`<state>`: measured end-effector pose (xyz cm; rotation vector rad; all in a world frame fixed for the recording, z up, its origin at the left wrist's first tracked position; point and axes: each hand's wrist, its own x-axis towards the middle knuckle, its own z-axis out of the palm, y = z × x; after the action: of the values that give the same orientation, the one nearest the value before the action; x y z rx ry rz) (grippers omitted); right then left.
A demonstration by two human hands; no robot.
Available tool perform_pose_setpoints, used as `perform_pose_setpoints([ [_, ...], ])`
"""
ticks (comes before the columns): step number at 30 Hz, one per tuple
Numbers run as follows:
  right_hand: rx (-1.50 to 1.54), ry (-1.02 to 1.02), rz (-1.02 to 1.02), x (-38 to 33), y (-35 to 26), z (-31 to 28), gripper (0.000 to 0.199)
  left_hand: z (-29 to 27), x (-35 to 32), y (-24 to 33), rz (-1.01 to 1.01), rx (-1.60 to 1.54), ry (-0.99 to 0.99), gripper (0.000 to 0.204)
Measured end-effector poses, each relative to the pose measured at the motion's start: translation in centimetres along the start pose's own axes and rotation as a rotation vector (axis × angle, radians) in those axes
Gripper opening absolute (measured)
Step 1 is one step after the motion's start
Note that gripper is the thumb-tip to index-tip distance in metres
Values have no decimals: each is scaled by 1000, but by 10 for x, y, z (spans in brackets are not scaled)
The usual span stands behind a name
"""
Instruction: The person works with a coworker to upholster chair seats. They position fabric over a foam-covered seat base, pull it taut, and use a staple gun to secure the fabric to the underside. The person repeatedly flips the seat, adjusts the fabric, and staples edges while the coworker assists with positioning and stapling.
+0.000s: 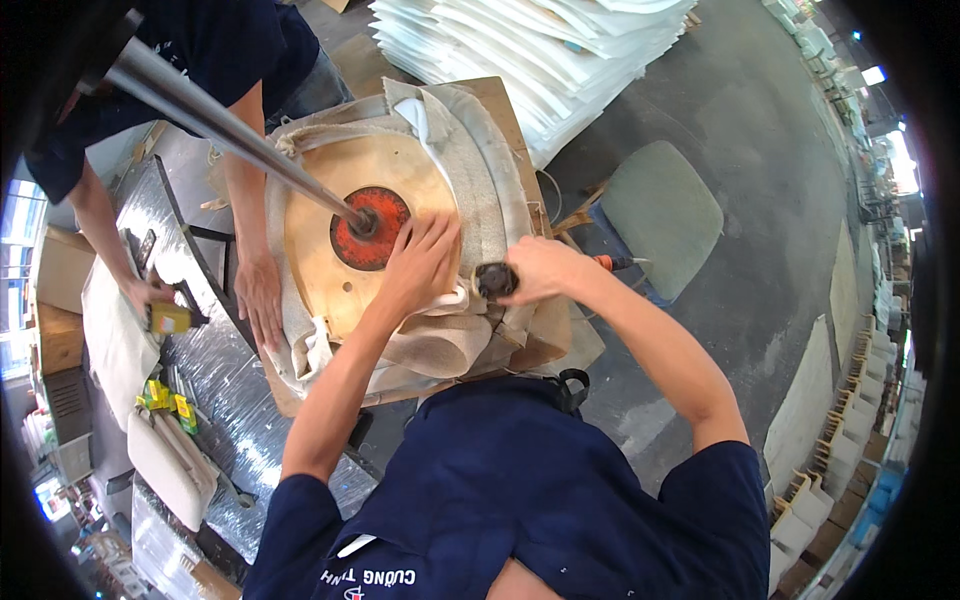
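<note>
Left hand (425, 262): fingers slightly apart, on plywood panel (412, 170), right edge
Right hand (545, 270): clamped round black tool (496, 281) (type unclear)

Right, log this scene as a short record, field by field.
Left grip: resting on the pale wood panel, beside the red disc
Right grip: holding a dark handheld tool
Pole: metal, one end at the disc's centre
Fabric: beige, gathered around the panel
Co-worker: one hand by the fabric's left edge, other hand holding a yellow-and-dark tool
Nearby: stacked white sheets; grey-green seat

Disc (376, 254) on panel (415, 180); chair (662, 222) right, sheet stack (545, 60) behind
</note>
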<state>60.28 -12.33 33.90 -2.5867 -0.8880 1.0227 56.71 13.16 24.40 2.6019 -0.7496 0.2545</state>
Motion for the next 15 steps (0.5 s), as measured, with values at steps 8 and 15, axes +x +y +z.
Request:
perform_pose_setpoints([
  [8, 151, 281, 236, -34, -40, 41, 35, -74, -112, 86, -238, -334, -185, 49],
  [15, 819, 814, 444, -107, -54, 130, 52, -58, -79, 103, -340, -709, -456, 48],
])
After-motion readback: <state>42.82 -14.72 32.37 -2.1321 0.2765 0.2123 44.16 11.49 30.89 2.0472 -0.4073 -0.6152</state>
